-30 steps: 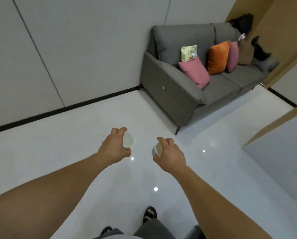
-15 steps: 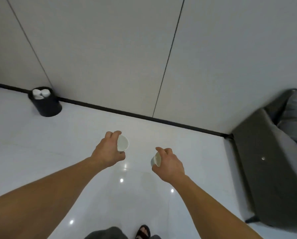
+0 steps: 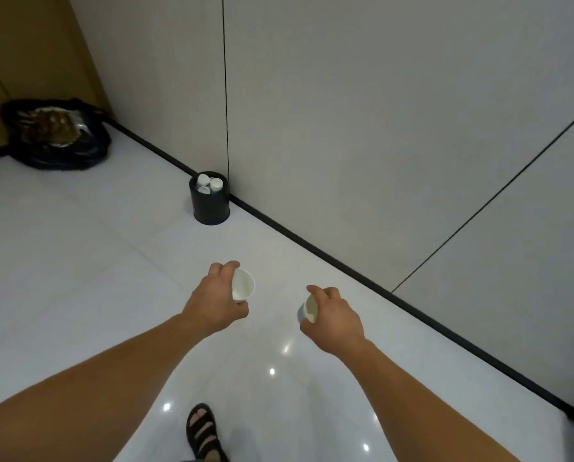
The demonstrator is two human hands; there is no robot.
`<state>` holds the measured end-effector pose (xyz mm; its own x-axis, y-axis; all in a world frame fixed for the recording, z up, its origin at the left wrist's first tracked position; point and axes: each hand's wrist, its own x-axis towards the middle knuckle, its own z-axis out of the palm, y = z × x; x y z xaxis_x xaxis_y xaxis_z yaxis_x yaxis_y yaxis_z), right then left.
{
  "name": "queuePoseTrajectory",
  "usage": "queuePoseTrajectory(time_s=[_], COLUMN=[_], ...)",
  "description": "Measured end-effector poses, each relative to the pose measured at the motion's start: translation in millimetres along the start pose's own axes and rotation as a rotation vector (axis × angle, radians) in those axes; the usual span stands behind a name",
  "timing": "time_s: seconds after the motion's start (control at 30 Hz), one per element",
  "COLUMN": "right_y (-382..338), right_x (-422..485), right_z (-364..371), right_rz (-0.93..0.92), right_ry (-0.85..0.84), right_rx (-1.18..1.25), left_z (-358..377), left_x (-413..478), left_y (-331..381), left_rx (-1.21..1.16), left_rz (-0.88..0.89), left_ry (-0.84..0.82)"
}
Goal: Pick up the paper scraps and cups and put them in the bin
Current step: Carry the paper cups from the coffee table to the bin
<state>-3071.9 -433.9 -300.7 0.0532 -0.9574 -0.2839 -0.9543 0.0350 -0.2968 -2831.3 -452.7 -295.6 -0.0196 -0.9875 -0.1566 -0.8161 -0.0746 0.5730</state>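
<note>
My left hand point(image 3: 217, 303) grips a white paper cup point(image 3: 243, 285), its open mouth turned to the right. My right hand point(image 3: 334, 320) holds a second white paper cup point(image 3: 307, 311) with its mouth facing left. Both hands hover at mid-height over the glossy white floor. A small black round bin point(image 3: 211, 208) stands on the floor against the grey wall, ahead and a little left of my hands. Several white cups point(image 3: 209, 184) lie inside it.
A black bag point(image 3: 55, 138) with crumpled contents sits in the far left corner by a wooden panel. A dark skirting strip point(image 3: 345, 271) runs along the wall's foot. My sandalled foot point(image 3: 204, 431) shows at the bottom.
The view has swung left: the sofa has left the frame and the bin now sits nearer and more central. Both hands still hold their cups the same way.
</note>
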Motion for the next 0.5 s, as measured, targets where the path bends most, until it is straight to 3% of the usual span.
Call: queuePoseTrajectory(time_s=[0.23,0.5], right_y=[-88,-142], right_x=[113,258], right_z=[-14,-27], right_rz=[-0.058,-0.176], right_ry=[-0.037,-0.078], right_rx=[-0.04,-0.098], left_z=[-76,-109], left_x=[102,215], left_y=[-63,-98], left_rx=[0.051,0.042], left_rz=[-0.055,-0.123], left_ry=[0.063,0.082])
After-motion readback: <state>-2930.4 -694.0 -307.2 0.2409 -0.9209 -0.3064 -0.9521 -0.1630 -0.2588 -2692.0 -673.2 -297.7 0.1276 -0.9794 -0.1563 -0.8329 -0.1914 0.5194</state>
